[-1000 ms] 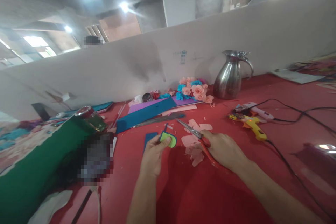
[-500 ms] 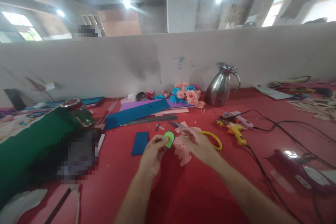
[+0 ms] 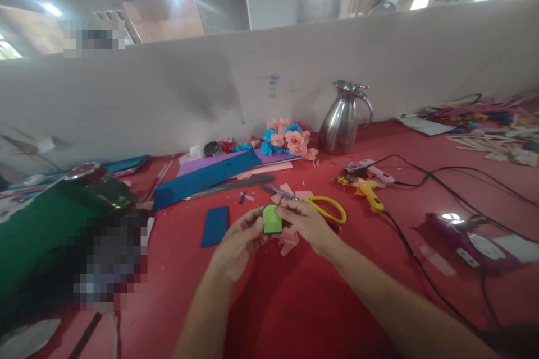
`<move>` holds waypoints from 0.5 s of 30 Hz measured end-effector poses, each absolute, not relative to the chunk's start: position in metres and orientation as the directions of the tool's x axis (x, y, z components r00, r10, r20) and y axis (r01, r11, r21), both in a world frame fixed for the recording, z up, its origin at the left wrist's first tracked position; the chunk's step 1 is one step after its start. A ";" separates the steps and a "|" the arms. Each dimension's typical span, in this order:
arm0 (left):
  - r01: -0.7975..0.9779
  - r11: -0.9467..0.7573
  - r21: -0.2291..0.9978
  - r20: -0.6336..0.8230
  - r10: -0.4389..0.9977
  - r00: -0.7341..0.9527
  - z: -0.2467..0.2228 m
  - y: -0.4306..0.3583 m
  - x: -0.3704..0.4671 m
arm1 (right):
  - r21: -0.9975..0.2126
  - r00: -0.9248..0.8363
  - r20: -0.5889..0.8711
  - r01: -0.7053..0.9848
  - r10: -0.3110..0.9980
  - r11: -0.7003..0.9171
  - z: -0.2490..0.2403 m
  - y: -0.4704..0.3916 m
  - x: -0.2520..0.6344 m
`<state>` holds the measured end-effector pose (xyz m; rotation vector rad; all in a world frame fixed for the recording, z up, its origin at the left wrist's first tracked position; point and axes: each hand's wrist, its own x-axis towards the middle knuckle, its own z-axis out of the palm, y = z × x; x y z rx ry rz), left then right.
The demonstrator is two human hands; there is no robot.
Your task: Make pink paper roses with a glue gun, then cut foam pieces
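A small light-green piece with a rounded top (image 3: 272, 219), backed by dark blue paper that shows along its edge, is held up over the table. My left hand (image 3: 240, 235) pinches it from the left, thumb in front. At its upper right edge, the fingers of my right hand (image 3: 305, 221) close on the same piece. Just behind my right hand lie scissors with yellow handles (image 3: 330, 209), partly covered by the hand. Torn pink crepe paper (image 3: 288, 241) sits beneath my right hand. To the left of my hands rests a blue paper rectangle (image 3: 215, 226).
Pink and blue paper flowers (image 3: 290, 139) and a steel jug (image 3: 342, 120) stand at the back. A yellow glue gun (image 3: 370, 193) with trailing cords lies right, near a purple device (image 3: 471, 241). Blue strip (image 3: 206, 180), glass jar (image 3: 95, 182) and green board (image 3: 37, 235) are left.
My right hand has come in from beside the scissors and taken hold of the green piece's edge. The piece has turned more upright. The whole view has shifted, with things appearing higher and further left.
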<state>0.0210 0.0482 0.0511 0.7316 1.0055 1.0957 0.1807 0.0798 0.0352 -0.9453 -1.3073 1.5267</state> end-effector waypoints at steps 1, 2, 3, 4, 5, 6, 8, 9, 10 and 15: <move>-0.348 0.315 0.883 -0.294 0.949 0.115 0.051 0.048 0.021 | -0.992 -0.320 0.014 -0.123 0.947 -0.027 0.036 0.080 0.182; -0.322 0.306 0.896 -0.291 0.952 0.096 0.050 0.049 0.021 | -0.995 -0.325 0.020 -0.102 0.946 -0.014 0.036 0.079 0.182; -0.290 0.289 0.912 -0.280 0.957 0.072 0.049 0.049 0.022 | -0.996 -0.332 0.016 -0.089 0.943 -0.014 0.037 0.078 0.182; -0.260 0.265 0.928 -0.263 0.964 0.046 0.048 0.049 0.022 | -0.996 -0.343 -0.001 -0.089 0.939 -0.033 0.037 0.077 0.182; -0.238 0.240 0.941 -0.242 0.970 0.022 0.046 0.050 0.023 | -0.993 -0.361 -0.029 -0.099 0.932 -0.070 0.037 0.076 0.182; -0.227 0.221 0.948 -0.226 0.974 0.003 0.045 0.050 0.024 | -0.987 -0.383 -0.065 -0.113 0.921 -0.116 0.038 0.075 0.181; -0.231 0.203 0.952 -0.216 0.976 -0.033 0.044 0.050 0.024 | -0.970 -0.434 -0.128 -0.132 0.892 -0.204 0.039 0.074 0.181; -0.238 0.201 0.950 -0.219 0.975 -0.049 0.044 0.050 0.025 | -0.964 -0.452 -0.150 -0.129 0.879 -0.231 0.040 0.073 0.181; -0.244 0.200 0.949 -0.220 0.974 -0.059 0.044 0.049 0.025 | -0.963 -0.461 -0.162 -0.118 0.873 -0.241 0.041 0.073 0.181; -0.249 0.194 0.949 -0.207 0.978 -0.026 0.046 0.049 0.028 | -0.980 -0.437 -0.143 -0.062 0.888 -0.188 0.039 0.073 0.179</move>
